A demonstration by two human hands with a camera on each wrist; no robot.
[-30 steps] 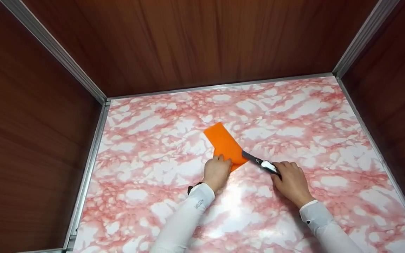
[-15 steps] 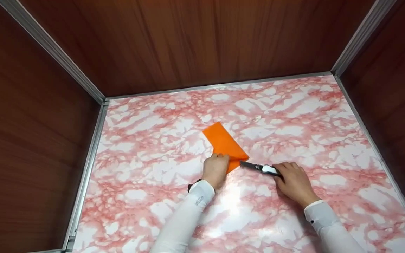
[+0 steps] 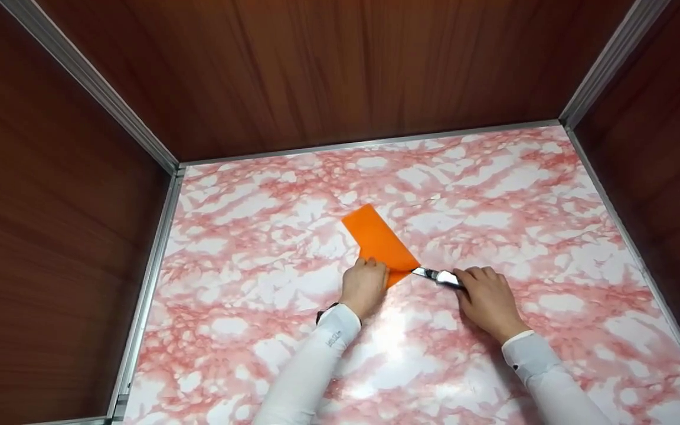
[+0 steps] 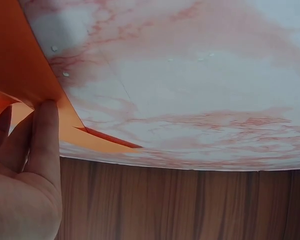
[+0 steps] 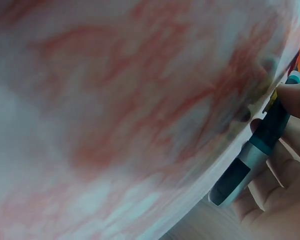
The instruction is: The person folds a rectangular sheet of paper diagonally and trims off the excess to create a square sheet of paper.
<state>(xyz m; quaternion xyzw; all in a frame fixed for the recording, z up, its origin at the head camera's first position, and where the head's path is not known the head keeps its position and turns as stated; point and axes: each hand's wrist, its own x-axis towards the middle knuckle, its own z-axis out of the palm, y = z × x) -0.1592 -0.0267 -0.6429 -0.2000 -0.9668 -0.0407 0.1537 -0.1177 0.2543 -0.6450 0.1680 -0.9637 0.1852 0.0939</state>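
A folded sheet of orange paper (image 3: 378, 239) lies on the table, its lower part creased over. My left hand (image 3: 365, 287) grips the paper at its lower left edge. In the left wrist view, the fingers (image 4: 45, 135) meet the raised orange paper (image 4: 30, 60), and a slit-like gap shows near its pointed corner. My right hand (image 3: 489, 301) holds a utility knife (image 3: 447, 279), its blade at the fold by the paper's right corner. The right wrist view shows the knife's dark and silver handle (image 5: 262, 137) in the fingers, with a bit of orange paper beyond.
The table (image 3: 245, 236) has a glossy red-and-white marbled top. Dark wood-grain panels (image 3: 328, 71) with metal edge strips (image 3: 154, 248) stand at its back and on both sides.
The knife's blade went from the paper's right edge down to the lower flap, then back right and slightly up to the fold's corner. My left hand stays on the paper, nearly still.
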